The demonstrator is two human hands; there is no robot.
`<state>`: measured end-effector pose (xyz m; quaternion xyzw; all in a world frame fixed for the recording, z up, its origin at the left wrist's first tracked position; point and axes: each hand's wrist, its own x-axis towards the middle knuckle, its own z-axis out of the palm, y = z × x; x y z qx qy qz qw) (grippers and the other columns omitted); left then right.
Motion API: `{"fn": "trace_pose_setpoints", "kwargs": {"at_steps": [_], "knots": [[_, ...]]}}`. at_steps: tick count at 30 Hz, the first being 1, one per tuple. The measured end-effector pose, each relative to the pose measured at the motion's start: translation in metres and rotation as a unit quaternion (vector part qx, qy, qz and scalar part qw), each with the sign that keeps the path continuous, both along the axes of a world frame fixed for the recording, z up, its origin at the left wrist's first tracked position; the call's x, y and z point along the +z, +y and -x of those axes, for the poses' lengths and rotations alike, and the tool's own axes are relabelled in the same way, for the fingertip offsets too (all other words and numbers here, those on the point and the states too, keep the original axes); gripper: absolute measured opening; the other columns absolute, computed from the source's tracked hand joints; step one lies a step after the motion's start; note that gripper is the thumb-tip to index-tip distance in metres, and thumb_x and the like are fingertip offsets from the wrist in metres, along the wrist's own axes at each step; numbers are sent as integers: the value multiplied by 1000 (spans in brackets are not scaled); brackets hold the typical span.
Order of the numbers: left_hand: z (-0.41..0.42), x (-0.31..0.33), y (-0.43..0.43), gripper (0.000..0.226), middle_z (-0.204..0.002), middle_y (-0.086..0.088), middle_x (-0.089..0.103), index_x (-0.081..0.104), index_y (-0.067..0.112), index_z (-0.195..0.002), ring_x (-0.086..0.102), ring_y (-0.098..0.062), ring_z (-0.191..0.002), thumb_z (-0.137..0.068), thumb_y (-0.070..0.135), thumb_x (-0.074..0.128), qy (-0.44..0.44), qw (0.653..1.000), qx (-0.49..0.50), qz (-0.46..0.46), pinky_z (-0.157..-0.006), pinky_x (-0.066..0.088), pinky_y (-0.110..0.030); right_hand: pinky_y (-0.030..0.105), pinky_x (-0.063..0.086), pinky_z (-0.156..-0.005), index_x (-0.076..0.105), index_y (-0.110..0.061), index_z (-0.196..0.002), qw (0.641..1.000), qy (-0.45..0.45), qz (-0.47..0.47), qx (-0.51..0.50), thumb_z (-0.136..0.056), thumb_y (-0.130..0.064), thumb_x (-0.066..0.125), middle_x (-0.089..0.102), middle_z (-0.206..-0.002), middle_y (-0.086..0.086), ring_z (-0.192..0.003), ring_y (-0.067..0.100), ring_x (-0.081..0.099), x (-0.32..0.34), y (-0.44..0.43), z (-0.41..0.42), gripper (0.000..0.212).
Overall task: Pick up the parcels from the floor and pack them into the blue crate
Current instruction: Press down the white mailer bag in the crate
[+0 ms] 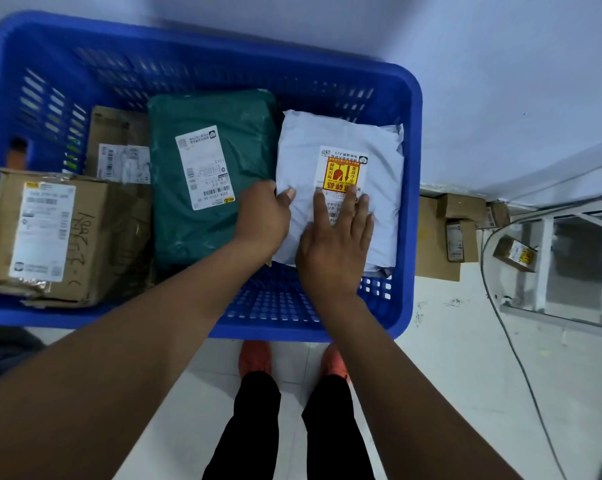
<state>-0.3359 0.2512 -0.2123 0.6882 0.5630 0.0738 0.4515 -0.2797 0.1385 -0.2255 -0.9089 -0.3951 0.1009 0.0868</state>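
White parcel (327, 133) lies in the blue crate (50, 317) beside a green parcel (247, 140), left hand (263, 218) gripping its edge, right hand (334, 244) pressing flat-fingered on top.

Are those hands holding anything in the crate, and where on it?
The left hand grips the white parcel by its left edge, thumb on top. The right hand only lies flat on it, fingers straight.
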Motion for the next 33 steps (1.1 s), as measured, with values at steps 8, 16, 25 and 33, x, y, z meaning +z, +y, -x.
{"fn": "trace_pose_setpoints", "kwargs": {"at_steps": [8,16,25,33], "knots": [[11,-4,10,35,-71,-6,65,69,6,-77,60,-25,-68,-96,35,67,80,985,-72,-132,-60,37,-33,55,3,-125,22,-32,-161,997,-7,61,45,-100,-66,23,10,-170,10,-157,28,3,-14,6,-31,69],[12,-30,-10,33,-118,-22,60,57,1,-118,57,-40,-108,-105,28,44,106,960,-131,-224,-87,48,-51,61,-6,-121,10,-37,-162,997,17,71,39,-98,-70,14,-4,-171,3,-157,24,-10,-28,4,-34,71],[15,-59,-20,65,-173,-6,5,9,14,-165,4,-22,-160,-107,42,11,201,926,-226,-226,-126,2,-59,62,-6,-121,8,-38,-162,994,8,80,73,-98,-73,11,-2,-171,3,-157,25,-8,-36,1,-42,73],[19,-70,-17,71,-173,-5,4,10,14,-165,-2,-22,-160,-104,50,13,167,933,-247,-202,-125,-6,-60,64,-4,-120,10,-41,-161,985,-13,106,139,-95,-78,11,2,-171,2,-157,25,-5,-40,1,-67,76]]}}
